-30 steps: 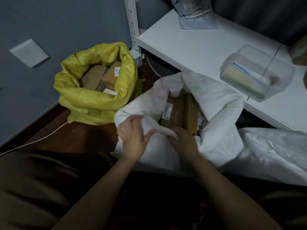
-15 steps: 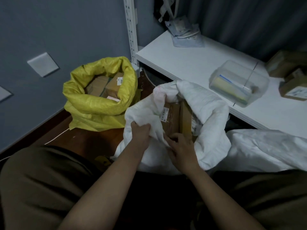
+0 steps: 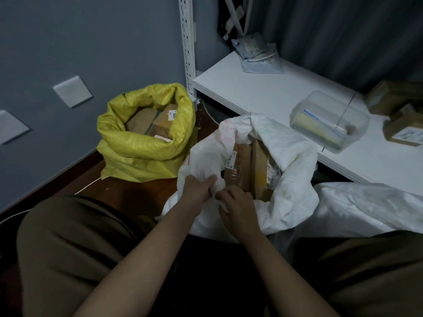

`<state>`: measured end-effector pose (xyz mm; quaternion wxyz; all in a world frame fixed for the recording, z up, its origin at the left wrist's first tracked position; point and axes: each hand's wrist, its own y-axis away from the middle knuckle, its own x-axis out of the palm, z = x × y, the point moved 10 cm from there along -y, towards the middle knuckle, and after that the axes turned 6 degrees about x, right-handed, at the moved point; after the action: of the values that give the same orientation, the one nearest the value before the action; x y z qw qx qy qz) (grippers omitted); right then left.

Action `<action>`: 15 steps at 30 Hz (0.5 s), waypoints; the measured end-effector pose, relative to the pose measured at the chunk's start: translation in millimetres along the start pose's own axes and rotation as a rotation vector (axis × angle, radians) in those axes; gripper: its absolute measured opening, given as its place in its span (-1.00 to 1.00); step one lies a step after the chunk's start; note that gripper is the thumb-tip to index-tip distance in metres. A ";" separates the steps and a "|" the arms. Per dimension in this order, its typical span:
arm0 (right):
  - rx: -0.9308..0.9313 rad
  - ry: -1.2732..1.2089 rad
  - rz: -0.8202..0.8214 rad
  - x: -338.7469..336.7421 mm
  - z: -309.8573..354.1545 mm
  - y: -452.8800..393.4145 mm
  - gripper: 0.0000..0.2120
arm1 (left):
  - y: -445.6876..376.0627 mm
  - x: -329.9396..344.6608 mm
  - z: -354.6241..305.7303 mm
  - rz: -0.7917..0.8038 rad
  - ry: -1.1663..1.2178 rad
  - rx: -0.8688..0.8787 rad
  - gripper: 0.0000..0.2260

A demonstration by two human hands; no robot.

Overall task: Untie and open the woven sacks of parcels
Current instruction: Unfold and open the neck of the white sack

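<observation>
A white woven sack point(image 3: 295, 161) stands open on the floor in front of me, with brown cardboard parcels point(image 3: 240, 172) showing inside. My left hand point(image 3: 196, 191) grips the near rim of the white sack, fingers curled into the fabric. My right hand point(image 3: 238, 207) pinches the same rim just to the right, the two hands almost touching. To the left, a yellow woven sack point(image 3: 142, 147) stands open with its rim rolled down and boxes point(image 3: 160, 124) visible inside. A second white sack point(image 3: 366, 207) lies at the right.
A white shelf board point(image 3: 251, 92) runs behind the sacks, carrying a clear plastic container point(image 3: 329, 120), cardboard boxes point(image 3: 402, 131) and a pale pouch point(image 3: 258, 58). A perforated white upright point(image 3: 187, 42) stands by the grey wall. My knees frame the bottom; a thin white cable point(image 3: 87, 186) crosses the wooden floor.
My left hand has closed on the sack's rim and my right hand has come up beside it. The view has tilted upward, showing more shelf.
</observation>
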<state>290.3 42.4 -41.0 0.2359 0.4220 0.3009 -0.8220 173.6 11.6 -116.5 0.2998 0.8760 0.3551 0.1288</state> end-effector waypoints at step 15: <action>0.496 -0.617 0.029 -4.0 -18.1 -23.3 -0.83 | 8.2 -38.0 -20.5 0.029 -0.093 0.180 -0.43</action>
<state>287.5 72.0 -39.2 0.2179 0.2035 0.0022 -0.9545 142.0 -10.7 -95.8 0.2344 0.9095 0.3382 0.0598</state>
